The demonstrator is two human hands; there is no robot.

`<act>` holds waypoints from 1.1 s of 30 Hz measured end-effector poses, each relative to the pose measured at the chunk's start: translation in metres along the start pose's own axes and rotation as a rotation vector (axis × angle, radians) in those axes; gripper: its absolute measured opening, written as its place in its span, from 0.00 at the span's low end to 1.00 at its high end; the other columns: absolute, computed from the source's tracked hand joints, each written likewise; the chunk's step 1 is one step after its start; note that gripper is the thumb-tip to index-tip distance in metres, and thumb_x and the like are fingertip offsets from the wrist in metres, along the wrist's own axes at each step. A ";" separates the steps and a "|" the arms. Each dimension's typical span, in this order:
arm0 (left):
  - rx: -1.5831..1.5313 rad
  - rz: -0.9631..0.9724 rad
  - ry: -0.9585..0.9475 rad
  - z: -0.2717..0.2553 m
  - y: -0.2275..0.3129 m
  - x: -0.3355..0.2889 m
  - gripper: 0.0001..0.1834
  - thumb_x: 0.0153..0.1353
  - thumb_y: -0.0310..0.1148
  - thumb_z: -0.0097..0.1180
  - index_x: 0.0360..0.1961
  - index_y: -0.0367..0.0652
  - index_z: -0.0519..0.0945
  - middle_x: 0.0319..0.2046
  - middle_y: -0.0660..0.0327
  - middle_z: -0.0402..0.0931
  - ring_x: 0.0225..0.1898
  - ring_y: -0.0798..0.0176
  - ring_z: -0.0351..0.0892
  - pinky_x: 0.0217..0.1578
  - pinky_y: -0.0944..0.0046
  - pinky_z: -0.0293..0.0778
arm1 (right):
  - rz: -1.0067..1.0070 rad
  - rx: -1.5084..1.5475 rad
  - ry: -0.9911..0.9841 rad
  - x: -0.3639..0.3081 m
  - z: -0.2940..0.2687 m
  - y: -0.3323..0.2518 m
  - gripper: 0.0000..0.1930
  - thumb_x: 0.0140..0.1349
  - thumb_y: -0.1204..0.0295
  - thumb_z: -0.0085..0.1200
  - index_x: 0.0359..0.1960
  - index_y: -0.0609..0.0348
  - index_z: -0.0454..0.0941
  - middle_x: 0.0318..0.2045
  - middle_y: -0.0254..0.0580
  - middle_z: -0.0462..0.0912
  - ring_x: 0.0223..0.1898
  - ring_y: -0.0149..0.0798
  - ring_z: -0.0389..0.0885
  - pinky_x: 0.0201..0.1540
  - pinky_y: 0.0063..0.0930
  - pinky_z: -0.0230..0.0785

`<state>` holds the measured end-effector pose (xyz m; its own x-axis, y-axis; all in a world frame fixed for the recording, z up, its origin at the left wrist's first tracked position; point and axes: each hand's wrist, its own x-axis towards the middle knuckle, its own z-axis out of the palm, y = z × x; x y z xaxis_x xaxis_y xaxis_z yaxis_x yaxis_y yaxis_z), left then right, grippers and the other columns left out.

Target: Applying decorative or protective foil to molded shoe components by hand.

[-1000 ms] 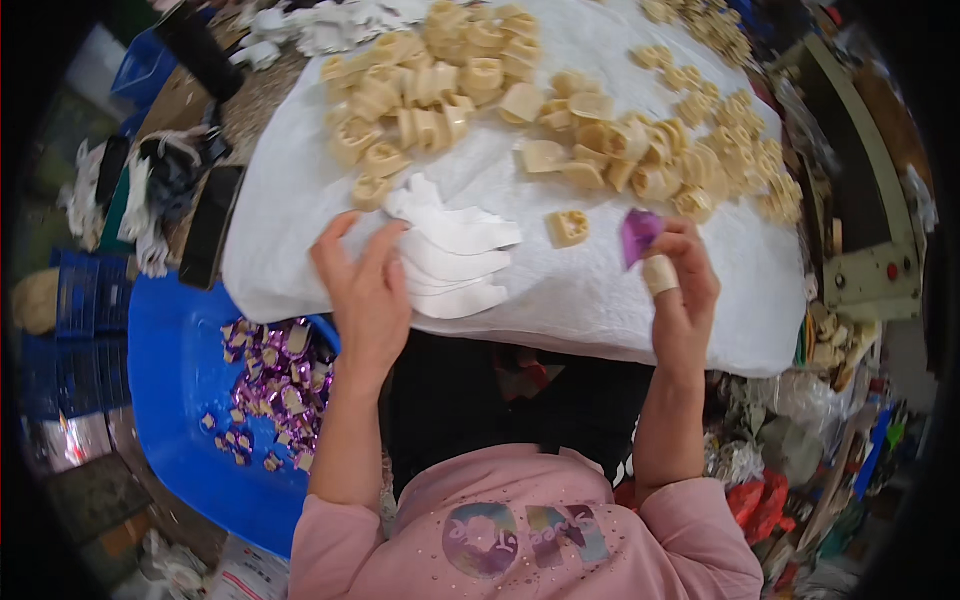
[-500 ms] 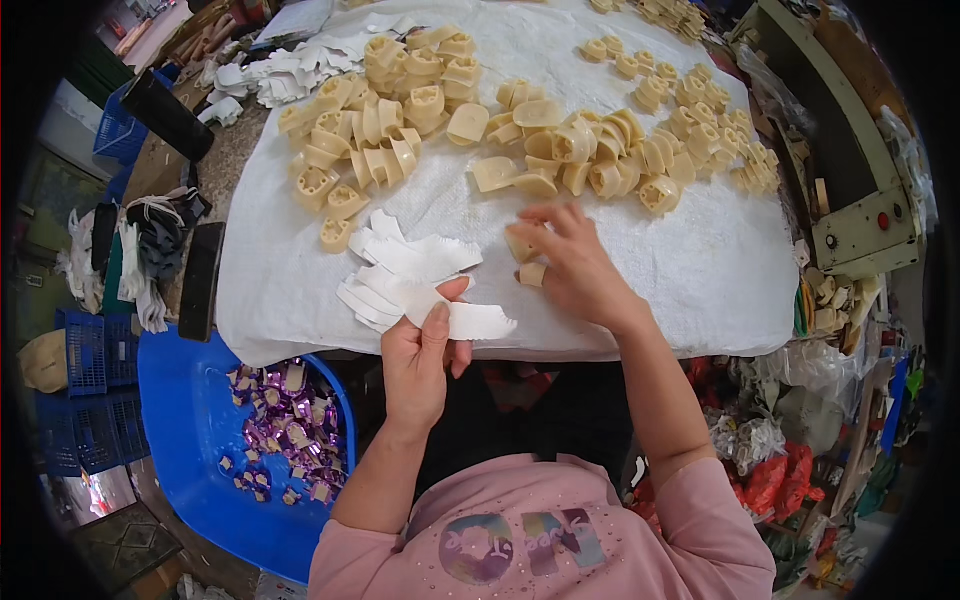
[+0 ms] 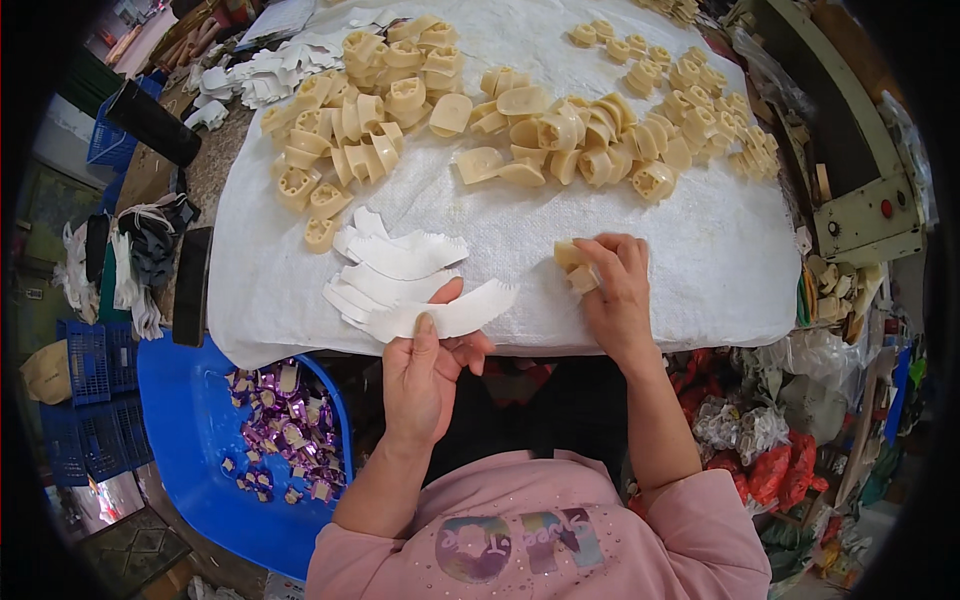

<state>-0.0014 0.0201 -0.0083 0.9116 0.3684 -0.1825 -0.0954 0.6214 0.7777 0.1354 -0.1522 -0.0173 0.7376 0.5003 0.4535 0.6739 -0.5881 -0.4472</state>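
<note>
My left hand (image 3: 422,375) pinches a curved white strip (image 3: 485,308) with notched edges between thumb and fingers, near the table's front edge. Several similar white strips (image 3: 390,285) lie fanned in an overlapping pile just beyond it. To the right, my right hand (image 3: 618,300) has its fingers closed around a beige plastic shoe heel (image 3: 568,254), low over the white cloth. Part of that heel is hidden behind the fingers. Heaps of the same beige heels (image 3: 405,97) spread across the far half of the table.
A white woven cloth (image 3: 700,260) covers the table. The blue basin (image 3: 185,440) at the lower left holds purple shiny pieces (image 3: 290,420). A dark phone-like slab (image 3: 192,288) and a black cylinder (image 3: 152,122) stand along the left. A green metal machine (image 3: 865,215) borders the right.
My right hand has moved right and nearer to me with the beige heel. The left hand has raised and turned its strip slightly. The view has shifted a little.
</note>
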 end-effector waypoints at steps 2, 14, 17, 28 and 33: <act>0.001 0.011 -0.021 0.000 -0.005 0.000 0.25 0.71 0.41 0.36 0.59 0.30 0.65 0.38 0.53 0.76 0.34 0.65 0.74 0.31 0.68 0.69 | 0.090 0.311 -0.031 -0.007 -0.009 0.003 0.27 0.41 0.91 0.49 0.47 0.61 0.73 0.41 0.47 0.75 0.40 0.50 0.76 0.42 0.36 0.70; -0.040 0.048 -0.170 0.027 -0.005 -0.018 0.22 0.71 0.35 0.38 0.55 0.25 0.67 0.51 0.49 0.72 0.52 0.62 0.73 0.52 0.63 0.71 | -0.342 0.793 0.231 -0.021 0.005 -0.060 0.25 0.44 0.90 0.56 0.46 0.58 0.72 0.43 0.46 0.78 0.41 0.48 0.76 0.40 0.34 0.72; -0.035 -0.028 -0.141 0.026 -0.002 -0.021 0.23 0.70 0.37 0.40 0.54 0.24 0.67 0.51 0.50 0.72 0.51 0.62 0.73 0.52 0.61 0.69 | -0.356 0.746 0.248 -0.020 0.007 -0.060 0.26 0.42 0.90 0.57 0.46 0.57 0.72 0.42 0.45 0.78 0.41 0.48 0.76 0.41 0.34 0.71; 0.175 0.031 -0.106 0.029 -0.004 -0.028 0.24 0.72 0.36 0.33 0.57 0.25 0.66 0.51 0.49 0.72 0.50 0.66 0.74 0.46 0.70 0.71 | -0.376 0.578 0.267 -0.022 0.009 -0.054 0.27 0.40 0.86 0.59 0.46 0.54 0.72 0.41 0.42 0.79 0.36 0.44 0.72 0.37 0.35 0.64; 0.402 0.198 -0.130 0.025 -0.010 -0.020 0.23 0.72 0.36 0.32 0.55 0.25 0.68 0.49 0.51 0.75 0.48 0.66 0.74 0.47 0.69 0.70 | -0.427 0.439 0.336 -0.017 0.016 -0.053 0.26 0.38 0.81 0.60 0.45 0.51 0.72 0.39 0.37 0.80 0.32 0.40 0.67 0.38 0.37 0.54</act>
<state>-0.0091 -0.0109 0.0029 0.9364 0.3472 0.0501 -0.1337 0.2210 0.9661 0.0881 -0.1196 -0.0139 0.3985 0.3653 0.8413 0.9092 -0.0366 -0.4148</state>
